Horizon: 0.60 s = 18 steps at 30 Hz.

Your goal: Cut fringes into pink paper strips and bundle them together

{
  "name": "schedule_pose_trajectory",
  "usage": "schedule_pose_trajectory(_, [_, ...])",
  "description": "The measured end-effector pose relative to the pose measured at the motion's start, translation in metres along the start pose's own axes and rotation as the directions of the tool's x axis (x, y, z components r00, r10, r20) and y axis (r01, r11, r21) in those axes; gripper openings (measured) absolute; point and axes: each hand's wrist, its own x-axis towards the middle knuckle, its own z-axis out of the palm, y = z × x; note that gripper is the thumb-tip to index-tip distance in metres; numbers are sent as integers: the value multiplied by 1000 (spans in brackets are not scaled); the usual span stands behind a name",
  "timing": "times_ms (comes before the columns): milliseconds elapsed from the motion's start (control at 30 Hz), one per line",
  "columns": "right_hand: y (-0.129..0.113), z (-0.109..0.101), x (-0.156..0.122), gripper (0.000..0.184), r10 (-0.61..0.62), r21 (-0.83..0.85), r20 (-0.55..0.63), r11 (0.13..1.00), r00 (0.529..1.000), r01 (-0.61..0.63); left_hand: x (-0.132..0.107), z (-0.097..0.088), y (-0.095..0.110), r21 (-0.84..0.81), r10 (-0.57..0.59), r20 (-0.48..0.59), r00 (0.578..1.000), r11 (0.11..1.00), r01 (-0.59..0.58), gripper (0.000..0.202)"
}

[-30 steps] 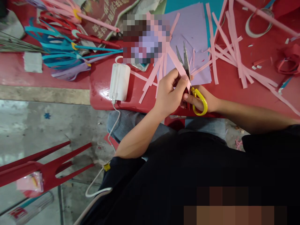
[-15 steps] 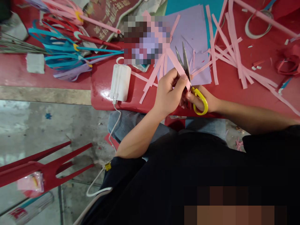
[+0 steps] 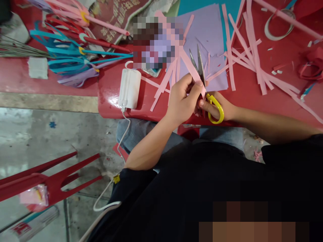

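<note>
Between the thumb and fingers of my left hand (image 3: pixel 183 99) is the end of a pink paper strip (image 3: pixel 189 64), which slants up and left over the table. My right hand (image 3: pixel 219 106) is closed around the yellow handle of the scissors (image 3: pixel 215 109). Their blades point up, slightly parted, just right of the strip and close to my left fingertips. Whether the blades touch the strip I cannot tell. Under and beyond the blades lie purple sheets (image 3: pixel 207 27) with pink scraps on them.
More pink strips (image 3: pixel 254 64) lie on the red table (image 3: pixel 285 111) at right. A white power bank (image 3: pixel 130 89) with a cable sits left of my hands. Blue paper flowers (image 3: pixel 63 50) lie farther left. A red stool (image 3: pixel 50 181) rests on its side below.
Almost nothing differs. Both hands keep their place, and the scissor blades appear slightly shifted beside the pink strip.
</note>
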Motion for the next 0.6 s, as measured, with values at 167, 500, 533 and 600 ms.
schedule_pose_trajectory(167, [-2, 1, 0, 48, 1, -12, 1, 1000, 1000, -1, -1, 2, -3, -2, 10, 23, 1000, 1000, -10, 36])
schedule_pose_trajectory(500, [-5, 2, 1, 46, -5, -53, 22, 999, 1000, 6, -5, 5, -3, 71, 29, 41, 999, 997, -32, 34])
schedule_pose_trajectory(533, [-4, 2, 1, 45, -2, -64, 24, 998, 1000, 4, -5, 6, -3, 78, 29, 45, 999, 996, -32, 34])
schedule_pose_trajectory(600, [-1, 1, 0, 45, 18, -93, 36, 996, 999, -15, -6, 6, -3, 86, 30, 52, 998, 996, -34, 37])
